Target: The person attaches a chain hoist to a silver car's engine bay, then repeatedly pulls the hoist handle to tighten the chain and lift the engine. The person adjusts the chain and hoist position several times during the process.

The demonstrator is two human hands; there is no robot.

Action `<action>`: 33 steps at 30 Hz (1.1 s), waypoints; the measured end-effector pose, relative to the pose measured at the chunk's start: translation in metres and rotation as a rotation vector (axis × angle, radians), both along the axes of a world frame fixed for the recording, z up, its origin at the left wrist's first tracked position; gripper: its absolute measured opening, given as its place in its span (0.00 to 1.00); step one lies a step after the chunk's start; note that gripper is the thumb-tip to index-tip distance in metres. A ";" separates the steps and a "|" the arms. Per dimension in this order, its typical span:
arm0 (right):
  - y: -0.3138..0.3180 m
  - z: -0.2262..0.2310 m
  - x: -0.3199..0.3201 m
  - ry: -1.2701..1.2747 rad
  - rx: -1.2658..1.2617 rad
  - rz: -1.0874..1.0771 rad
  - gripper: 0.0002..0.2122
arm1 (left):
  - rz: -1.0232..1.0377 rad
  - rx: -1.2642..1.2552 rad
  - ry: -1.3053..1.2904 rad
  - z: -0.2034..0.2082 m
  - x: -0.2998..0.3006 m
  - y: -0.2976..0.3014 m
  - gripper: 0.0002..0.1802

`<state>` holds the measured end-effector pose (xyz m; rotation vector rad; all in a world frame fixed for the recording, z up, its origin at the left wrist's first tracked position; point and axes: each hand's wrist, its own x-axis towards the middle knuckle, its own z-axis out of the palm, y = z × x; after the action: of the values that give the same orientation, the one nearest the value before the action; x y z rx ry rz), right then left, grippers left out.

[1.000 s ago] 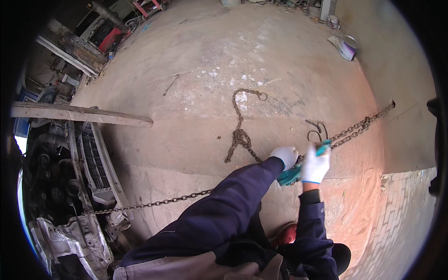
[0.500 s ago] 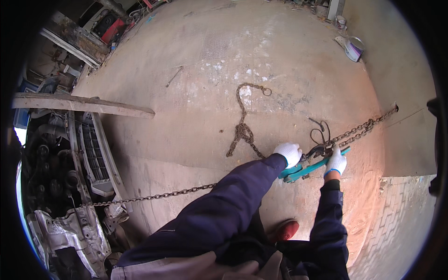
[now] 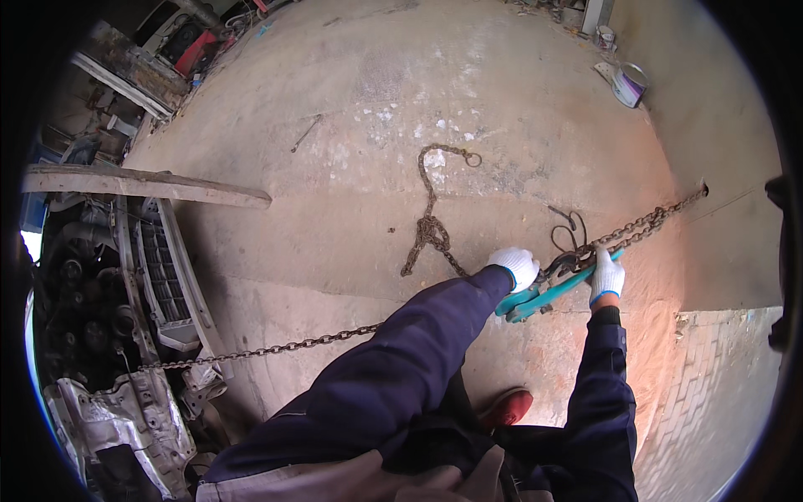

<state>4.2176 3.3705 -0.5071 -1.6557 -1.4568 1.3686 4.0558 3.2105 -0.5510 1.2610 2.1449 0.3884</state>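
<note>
A teal lever hoist (image 3: 530,304) lies low over the floor, in line with a taut rusty chain (image 3: 648,224) that runs right to a hole in the wall. My right hand (image 3: 606,278), in a white glove, is closed around the end of its long lever. My left hand (image 3: 516,267), gloved too, is closed at the hoist's body; its fingertips are partly hidden. Between the hands a dark hook (image 3: 562,266) meets the chain. Another chain (image 3: 309,342) stretches left from beneath my left sleeve to the front of a stripped vehicle (image 3: 125,406).
A loose knotted chain (image 3: 431,227) with a ring at its end lies ahead on the floor. A black cord loop (image 3: 570,227) is beside the hook. A wooden beam (image 3: 150,185) juts in from the left. A paint bucket (image 3: 629,84) stands by the right wall.
My right hand and the lever have swung slightly up and right, toward the chain. My left hand stays at the hoist. The view has shifted a little.
</note>
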 end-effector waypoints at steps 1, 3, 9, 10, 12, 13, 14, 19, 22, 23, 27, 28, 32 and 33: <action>0.008 -0.006 0.002 0.012 -0.201 -0.117 0.20 | 0.005 -0.012 0.014 -0.001 0.001 0.000 0.25; -0.021 -0.004 -0.003 -0.244 0.240 -0.110 0.18 | 0.021 -0.004 0.030 -0.007 0.002 0.001 0.24; -0.185 0.082 -0.053 -0.113 0.742 0.620 0.17 | -0.256 0.087 0.086 -0.039 -0.012 -0.004 0.25; -0.196 0.087 -0.056 -0.101 0.946 0.636 0.18 | -0.314 0.125 0.136 -0.041 -0.014 -0.005 0.25; -0.179 0.084 -0.048 -0.008 0.667 0.610 0.19 | -0.220 0.304 -0.112 -0.037 -0.015 -0.006 0.26; -0.154 0.073 -0.037 -0.044 0.399 0.370 0.18 | -0.081 0.172 -0.159 -0.033 -0.013 -0.004 0.25; -0.115 0.058 -0.031 0.068 0.494 0.172 0.18 | -0.021 0.030 -0.054 -0.027 -0.010 -0.003 0.25; -0.001 0.002 0.010 -0.260 -0.014 -0.040 0.22 | -0.053 0.000 0.135 0.007 0.000 0.000 0.25; -0.052 0.017 -0.011 -0.142 0.203 -0.223 0.18 | -0.034 0.061 0.143 0.006 0.000 -0.002 0.25; -0.077 0.031 -0.026 0.015 0.250 -0.218 0.16 | -0.040 0.051 0.134 0.002 -0.001 -0.003 0.24; -0.192 0.090 -0.054 -0.127 0.877 0.582 0.17 | 0.130 -0.012 0.017 -0.021 -0.008 0.001 0.25; -0.204 0.097 -0.054 -0.082 0.673 0.689 0.18 | 0.061 -0.070 -0.018 -0.025 -0.013 0.002 0.25; -0.137 0.073 -0.025 0.072 0.482 0.242 0.20 | -0.310 0.116 0.135 -0.026 -0.015 -0.001 0.24; -0.096 0.056 -0.019 0.138 0.382 0.082 0.19 | -0.108 0.020 0.108 -0.022 -0.011 -0.001 0.22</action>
<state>4.1990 3.2741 -0.4510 -1.2493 -1.6005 1.1335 4.0446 3.2091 -0.5733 1.4316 2.1549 0.3039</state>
